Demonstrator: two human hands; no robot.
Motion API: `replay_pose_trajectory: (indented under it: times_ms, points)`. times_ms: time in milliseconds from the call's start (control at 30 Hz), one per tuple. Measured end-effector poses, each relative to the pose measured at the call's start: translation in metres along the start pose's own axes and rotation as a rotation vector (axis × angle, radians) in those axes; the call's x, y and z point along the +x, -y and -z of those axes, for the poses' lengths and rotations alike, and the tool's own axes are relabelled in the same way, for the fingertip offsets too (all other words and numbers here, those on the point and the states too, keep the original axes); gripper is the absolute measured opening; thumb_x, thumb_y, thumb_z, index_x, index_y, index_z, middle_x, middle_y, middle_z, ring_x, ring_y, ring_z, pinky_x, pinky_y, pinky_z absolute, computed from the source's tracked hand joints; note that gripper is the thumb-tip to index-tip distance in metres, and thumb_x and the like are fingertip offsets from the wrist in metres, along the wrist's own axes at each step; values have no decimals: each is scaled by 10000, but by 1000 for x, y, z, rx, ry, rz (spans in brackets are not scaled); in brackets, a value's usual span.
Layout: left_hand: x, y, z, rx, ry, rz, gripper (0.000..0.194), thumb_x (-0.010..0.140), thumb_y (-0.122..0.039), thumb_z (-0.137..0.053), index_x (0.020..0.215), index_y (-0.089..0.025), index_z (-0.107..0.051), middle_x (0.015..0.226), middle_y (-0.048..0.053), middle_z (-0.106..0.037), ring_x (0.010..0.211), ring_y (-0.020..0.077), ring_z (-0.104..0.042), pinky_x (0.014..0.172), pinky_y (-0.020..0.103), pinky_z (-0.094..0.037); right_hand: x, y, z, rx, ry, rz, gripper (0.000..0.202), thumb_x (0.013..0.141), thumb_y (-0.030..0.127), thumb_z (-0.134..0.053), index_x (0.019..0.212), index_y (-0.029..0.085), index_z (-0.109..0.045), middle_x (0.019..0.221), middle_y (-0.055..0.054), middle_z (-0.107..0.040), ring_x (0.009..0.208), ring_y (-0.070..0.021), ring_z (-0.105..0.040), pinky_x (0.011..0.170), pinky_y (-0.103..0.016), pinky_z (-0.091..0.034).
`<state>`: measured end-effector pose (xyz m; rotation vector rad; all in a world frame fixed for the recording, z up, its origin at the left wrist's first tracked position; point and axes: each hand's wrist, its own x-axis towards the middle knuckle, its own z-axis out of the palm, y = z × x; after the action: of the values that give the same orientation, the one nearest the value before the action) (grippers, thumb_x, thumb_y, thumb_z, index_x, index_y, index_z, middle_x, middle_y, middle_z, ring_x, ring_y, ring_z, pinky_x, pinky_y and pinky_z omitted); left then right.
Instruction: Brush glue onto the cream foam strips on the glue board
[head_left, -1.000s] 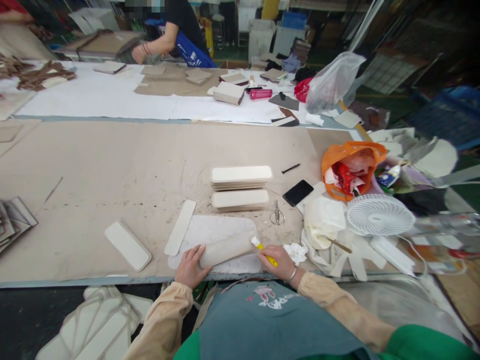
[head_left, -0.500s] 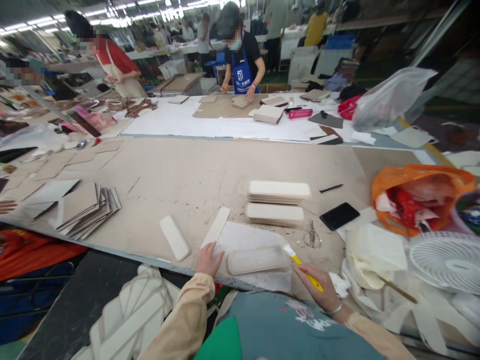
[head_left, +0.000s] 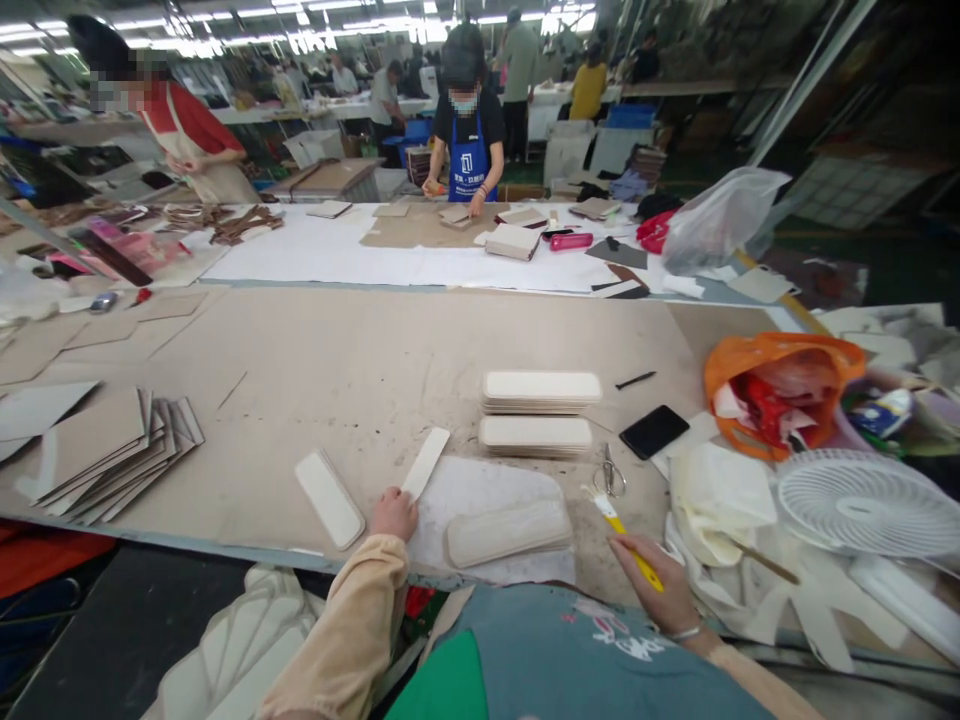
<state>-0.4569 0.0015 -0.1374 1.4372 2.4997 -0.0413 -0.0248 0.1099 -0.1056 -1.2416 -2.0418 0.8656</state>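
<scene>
My left hand [head_left: 394, 514] is closed at the near end of a narrow white strip [head_left: 427, 461], fingers pressed together on it. In my right hand [head_left: 660, 585] is a paintbrush [head_left: 631, 548] with a yellow handle and pale bristles, its tip over the table near the scissors [head_left: 611, 470]. Between my hands, a rounded pale panel [head_left: 510, 531] lies on a white sheet [head_left: 499, 480], its surface looking damp. A small pile of rounded white panels [head_left: 330, 498] sits left of my left hand. Two neat stacks, a far one [head_left: 541, 386] and a near one [head_left: 535, 432], stand beyond the sheet.
A black phone [head_left: 654, 432], an orange bag [head_left: 780, 390] and a white fan [head_left: 870, 500] are on the right. Folded grey-beige pieces [head_left: 112, 450] are piled at left. More pale panels [head_left: 240, 640] hang below the table edge. Across the table, a person in a blue apron [head_left: 469, 160] works.
My left hand has gone from spread fingers to closed on the strip's near end. The brush has moved off the rounded panel toward the right. The view has shifted slightly.
</scene>
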Motion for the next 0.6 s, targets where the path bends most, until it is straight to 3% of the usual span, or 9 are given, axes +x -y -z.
replay_pose_trajectory:
  times_ms: [133, 233, 300, 367, 467, 600]
  points:
    - [1, 7, 12, -17, -7, -10, 223, 795, -207, -421, 844, -164, -634, 919, 103, -631, 855, 201, -586, 773, 312, -417, 0, 8, -2, 49, -19, -63, 185, 782, 344, -573, 887, 222, -665, 895, -81, -673, 830, -264, -638, 753, -416, -537]
    - [-3, 11, 29, -63, -65, 6, 286, 822, -212, -330, 927, -164, -593, 935, 100, -626, 869, 201, -578, 739, 305, -421, 0, 10, -7, 193, -49, -218, 276, 781, 411, -570, 931, 193, -647, 884, -78, -677, 729, -211, -656, 676, -356, -567]
    - [-10, 7, 42, -210, -98, -69, 273, 827, -260, -333, 939, -181, -569, 865, 63, -628, 819, 185, -576, 716, 287, -421, 1, 9, -10, 322, -83, -352, 318, 787, 450, -554, 930, 176, -626, 813, -71, -679, 658, -188, -655, 631, -341, -574]
    - [-21, -7, 57, -380, -52, -224, 248, 829, -319, -351, 887, -194, -558, 773, 25, -609, 750, 161, -562, 694, 262, -418, 3, 8, -14, 416, -116, -453, 330, 783, 472, -556, 894, 166, -606, 751, -68, -675, 651, -189, -652, 645, -353, -572]
    - [-44, -45, 75, -516, 150, -415, 242, 827, -329, -345, 799, -205, -550, 686, 1, -565, 668, 143, -524, 647, 246, -410, 9, 9, -18, 470, -139, -477, 325, 759, 491, -581, 821, 172, -574, 811, -87, -679, 741, -206, -653, 715, -382, -553]
    - [-70, -99, 74, -614, 381, -549, 248, 808, -284, -342, 718, -191, -553, 643, 8, -539, 640, 142, -501, 618, 246, -392, 14, 18, -21, 540, -63, -404, 317, 753, 502, -581, 757, 195, -503, 1053, -105, -642, 944, -223, -620, 782, -373, -520]
